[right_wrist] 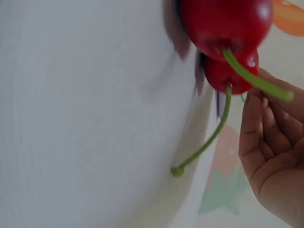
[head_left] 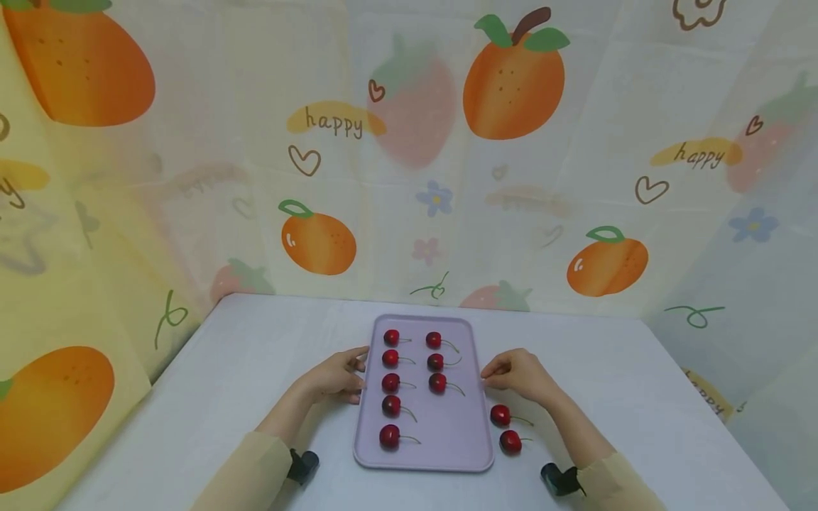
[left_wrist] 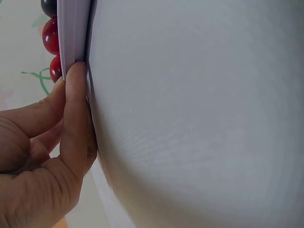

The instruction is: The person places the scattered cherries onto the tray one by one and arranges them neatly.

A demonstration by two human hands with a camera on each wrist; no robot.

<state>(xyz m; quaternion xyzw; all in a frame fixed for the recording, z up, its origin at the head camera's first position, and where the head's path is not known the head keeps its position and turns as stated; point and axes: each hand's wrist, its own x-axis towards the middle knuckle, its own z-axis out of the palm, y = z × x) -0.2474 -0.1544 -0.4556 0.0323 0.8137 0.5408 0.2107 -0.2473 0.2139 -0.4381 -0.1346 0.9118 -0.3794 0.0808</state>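
A lilac rectangular tray (head_left: 447, 440) lies on the white table with red cherries on it. Its left column holds several cherries (head_left: 390, 383); three cherries (head_left: 437, 383) make up its right column. My left hand (head_left: 332, 375) grips the tray's left rim, thumb near the top of the edge and a finger (left_wrist: 76, 109) against its side. At the right rim, my right hand (head_left: 520, 375) holds the edge between thumb and fingers, its fingertips partly hidden by a cherry in the right wrist view. Two stemmed cherries (head_left: 501, 415) (head_left: 510, 442) lie on the table beside the tray, near that hand.
The white table (head_left: 255, 341) reaches back to a curtain (head_left: 396, 199) printed with fruit, hearts and words. Black wrist straps or mounts (head_left: 303, 466) (head_left: 561, 480) sit at both sleeves.
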